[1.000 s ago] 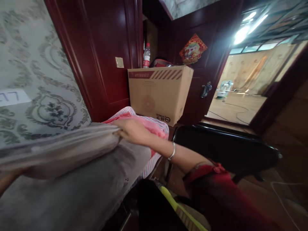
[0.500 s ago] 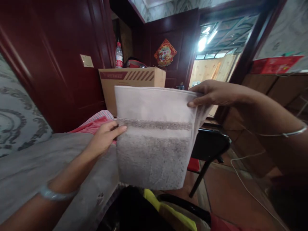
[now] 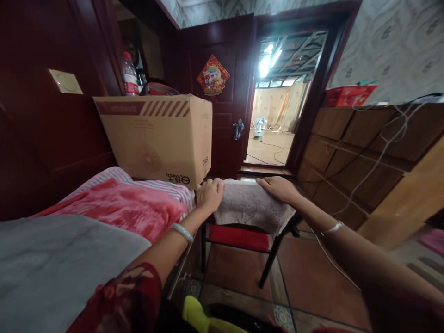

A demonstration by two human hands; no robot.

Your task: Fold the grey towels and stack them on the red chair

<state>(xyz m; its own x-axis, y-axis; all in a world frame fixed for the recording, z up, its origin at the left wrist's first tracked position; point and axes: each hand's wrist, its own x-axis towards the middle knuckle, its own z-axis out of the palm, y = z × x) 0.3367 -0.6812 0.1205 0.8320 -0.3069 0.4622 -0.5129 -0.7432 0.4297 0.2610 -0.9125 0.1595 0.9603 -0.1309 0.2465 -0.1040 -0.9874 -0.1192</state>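
A greyish-white towel hangs folded over the backrest of a black-framed chair with a red seat. At the towel's upper left corner, my left hand has its fingers curled over the top edge, closed on the cloth. My right hand grips the upper right part, thumb on the near side; its other fingers are mostly hidden behind. The towel's far side is out of sight.
A big cardboard box stands beyond the bed, where a pink blanket and a grey cover lie. Stacked brown boxes and a loose white cable are at right. The dark red door is beside an open doorway.
The towel, held up in front of me before, now lies over the chair back. Both hands have moved forward and away with it, and my view has shifted right.
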